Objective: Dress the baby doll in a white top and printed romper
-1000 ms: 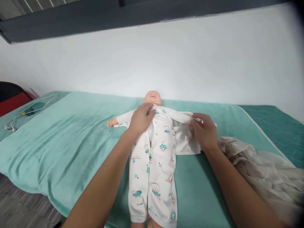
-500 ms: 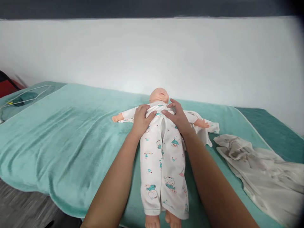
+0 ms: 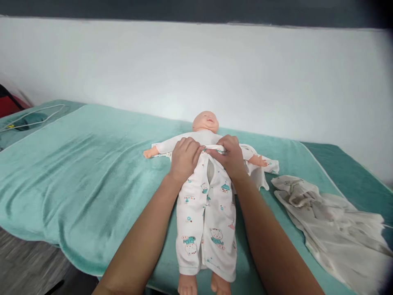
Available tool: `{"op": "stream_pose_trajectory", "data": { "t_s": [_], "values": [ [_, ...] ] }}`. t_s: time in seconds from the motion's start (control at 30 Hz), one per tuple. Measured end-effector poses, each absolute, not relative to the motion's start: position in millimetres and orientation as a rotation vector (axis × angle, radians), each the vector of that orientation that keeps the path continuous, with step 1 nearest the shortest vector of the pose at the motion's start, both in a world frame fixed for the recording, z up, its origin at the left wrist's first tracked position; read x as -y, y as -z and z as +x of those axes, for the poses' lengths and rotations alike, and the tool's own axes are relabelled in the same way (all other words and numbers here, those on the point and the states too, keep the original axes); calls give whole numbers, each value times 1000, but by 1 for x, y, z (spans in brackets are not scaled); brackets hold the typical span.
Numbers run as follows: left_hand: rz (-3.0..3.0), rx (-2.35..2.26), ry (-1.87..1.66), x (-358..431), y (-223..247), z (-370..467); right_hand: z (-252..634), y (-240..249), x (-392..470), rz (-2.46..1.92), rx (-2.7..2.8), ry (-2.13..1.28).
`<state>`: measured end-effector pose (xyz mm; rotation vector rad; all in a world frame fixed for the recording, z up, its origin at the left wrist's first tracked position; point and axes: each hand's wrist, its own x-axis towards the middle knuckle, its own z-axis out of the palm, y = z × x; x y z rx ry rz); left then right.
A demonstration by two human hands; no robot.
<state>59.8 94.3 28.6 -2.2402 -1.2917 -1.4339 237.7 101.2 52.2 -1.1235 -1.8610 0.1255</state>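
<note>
A baby doll [image 3: 205,121] lies face up with its arms spread and its bare feet toward me. It wears white printed trousers [image 3: 204,221]; its chest and arms look white. My left hand [image 3: 186,157] is closed on the trousers' waistband at the left side. At the right side of the same band, my right hand [image 3: 229,155] pinches the cloth with its thumb across the front. A white printed garment [image 3: 259,176] lies partly under the doll, spreading out beneath its arms.
Crumpled white cloth [image 3: 331,221] lies on the right of the green blanket [image 3: 101,172]. At the far left are a white cord [image 3: 46,107] and a red item [image 3: 9,107]. A white wall [image 3: 184,69] stands behind.
My fingers have closed on the waistband, which now sits lower and is bunched, with more of the doll's plain white chest showing. The view has shifted slightly.
</note>
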Motion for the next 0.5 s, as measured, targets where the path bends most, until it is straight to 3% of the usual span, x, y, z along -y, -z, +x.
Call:
{"op": "stream_pose_trajectory", "data": {
  "t_s": [0.5],
  "values": [
    [-2142, 1748, 1781, -73, -19, 42, 266, -33, -76, -1329, 1608, -382]
  ]
}}
